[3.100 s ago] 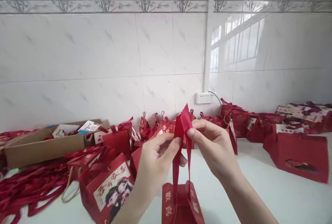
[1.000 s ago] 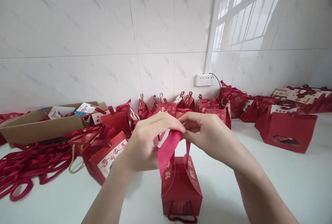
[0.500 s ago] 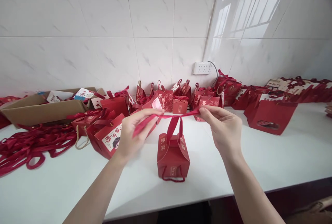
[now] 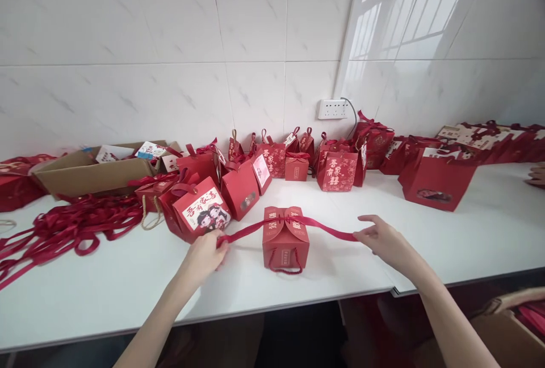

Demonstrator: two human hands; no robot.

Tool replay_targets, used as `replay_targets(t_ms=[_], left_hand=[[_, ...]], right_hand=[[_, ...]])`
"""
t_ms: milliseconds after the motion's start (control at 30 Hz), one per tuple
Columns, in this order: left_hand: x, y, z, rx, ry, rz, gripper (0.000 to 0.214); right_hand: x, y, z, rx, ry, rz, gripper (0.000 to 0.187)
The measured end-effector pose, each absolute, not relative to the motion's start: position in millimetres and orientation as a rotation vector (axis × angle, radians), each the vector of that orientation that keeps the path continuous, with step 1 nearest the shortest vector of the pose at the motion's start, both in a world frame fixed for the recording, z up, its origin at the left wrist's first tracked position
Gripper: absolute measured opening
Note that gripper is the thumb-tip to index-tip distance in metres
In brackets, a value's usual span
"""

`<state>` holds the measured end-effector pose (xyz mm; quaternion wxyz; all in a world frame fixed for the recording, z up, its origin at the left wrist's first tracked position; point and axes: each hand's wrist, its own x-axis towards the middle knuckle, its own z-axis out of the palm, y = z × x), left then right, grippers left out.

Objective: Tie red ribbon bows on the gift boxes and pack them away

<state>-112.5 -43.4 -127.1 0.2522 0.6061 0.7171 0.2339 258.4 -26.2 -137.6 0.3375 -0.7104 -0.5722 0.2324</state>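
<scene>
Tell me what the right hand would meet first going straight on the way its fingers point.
Apart from the ribbon it touches, the right hand would probably meet the tied red box first, though depth is hard to judge.

The box is displaying gold characters on red; its ribbon is showing crimson. Behind the box, white wall tiles are displaying grey streaks.

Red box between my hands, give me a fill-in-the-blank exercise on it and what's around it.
1. The ribbon between the left hand and right hand is coloured ____.
2. It crosses the ____ of the small box.
3. The table is coloured ____.
4. On it, the brown carton stands nearer the ____ hand.
Missing words: red; top; white; left.
</scene>
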Motion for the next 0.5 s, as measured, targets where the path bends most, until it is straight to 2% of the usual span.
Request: replay_targets(t_ms=[67,133,267,400,500], left_hand=[[-106,-47,-115,1.899,2.027,0.615,0.035],[-96,-46,-101,2.106,1.945,0.747,0.044],[-78,-26,-94,1.832,1.461,0.716,0.029],[-74,-6,-113,1.451,1.156,0.727,0.04],[-74,-1,-128,1.408,1.061,0.764,0.044]], right_hand=[[254,-25,-136,-1.827,-1.553,0.464,0.038],[240,-21,-129,-1.659,-1.632,0.451,0.035],[200,-5,-120,-1.25,-1.828,0.929,0.044],[178,5,-130,-1.089,-1.612,1.448,0.051],[176,7,-140,-0.951,-1.42,1.635,0.047]])
